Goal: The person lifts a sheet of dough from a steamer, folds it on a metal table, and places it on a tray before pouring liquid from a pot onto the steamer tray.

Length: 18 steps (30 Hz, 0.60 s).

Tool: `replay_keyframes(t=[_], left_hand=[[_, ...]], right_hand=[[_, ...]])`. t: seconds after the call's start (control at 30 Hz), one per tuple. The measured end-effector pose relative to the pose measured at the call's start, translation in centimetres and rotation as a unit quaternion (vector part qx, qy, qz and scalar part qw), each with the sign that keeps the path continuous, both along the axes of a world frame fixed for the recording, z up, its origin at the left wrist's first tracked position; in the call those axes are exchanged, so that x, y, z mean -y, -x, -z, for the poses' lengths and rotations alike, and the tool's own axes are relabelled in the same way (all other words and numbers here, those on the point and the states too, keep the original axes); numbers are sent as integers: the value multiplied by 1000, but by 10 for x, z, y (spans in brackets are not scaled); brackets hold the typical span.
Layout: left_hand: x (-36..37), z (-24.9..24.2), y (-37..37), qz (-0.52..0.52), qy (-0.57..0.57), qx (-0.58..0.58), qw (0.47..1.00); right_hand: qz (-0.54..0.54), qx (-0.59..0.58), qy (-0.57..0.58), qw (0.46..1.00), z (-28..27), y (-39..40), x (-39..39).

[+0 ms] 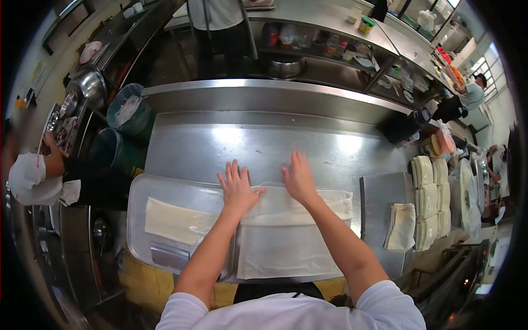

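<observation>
Both my hands lie flat, fingers spread, on a thin pale dough sheet spread on a steel counter. My left hand presses the sheet's left part. My right hand rests on its upper edge, slightly to the right. The sheet's far edge looks folded over into a thicker band, and a translucent flat sheet extends toward me. Neither hand grips anything.
A steel tray at left holds a stack of pale sheets. Folded wrappers and rows of stacked ones lie at right. A green bin stands at far left, near another person's hand. People work beyond the counter.
</observation>
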<state>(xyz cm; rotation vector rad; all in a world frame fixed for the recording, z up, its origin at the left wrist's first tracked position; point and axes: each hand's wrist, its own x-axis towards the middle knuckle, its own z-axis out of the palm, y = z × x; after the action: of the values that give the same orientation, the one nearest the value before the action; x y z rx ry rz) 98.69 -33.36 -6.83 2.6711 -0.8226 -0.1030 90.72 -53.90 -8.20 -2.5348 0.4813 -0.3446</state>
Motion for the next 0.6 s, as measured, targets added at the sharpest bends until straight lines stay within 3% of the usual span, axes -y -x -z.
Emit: replay_keyframes(t=[0.1,0.2,0.3,0.33,0.43,0.6], left_hand=[[10,40,-31,-34,-44,52,997],[11,23,-36,-27,3,-10,1000],[11,-11,-21,41,-48,-20,998],[11,-1,-22,18,-35,-5,999],[8,18,-32,-34,-7,20,999],[-7,8,1,51,90,5,995]], right_hand=[[2,-16,-58,998,-29,60,-2],[45,-73,-53,995,-21,119,14],[66,-131,-23,989,-10,170,25],[69,-148,-13,986,-11,181,28],[32,-188,9,982,-12,198,38],[60,-282,99,952,-4,181,105]])
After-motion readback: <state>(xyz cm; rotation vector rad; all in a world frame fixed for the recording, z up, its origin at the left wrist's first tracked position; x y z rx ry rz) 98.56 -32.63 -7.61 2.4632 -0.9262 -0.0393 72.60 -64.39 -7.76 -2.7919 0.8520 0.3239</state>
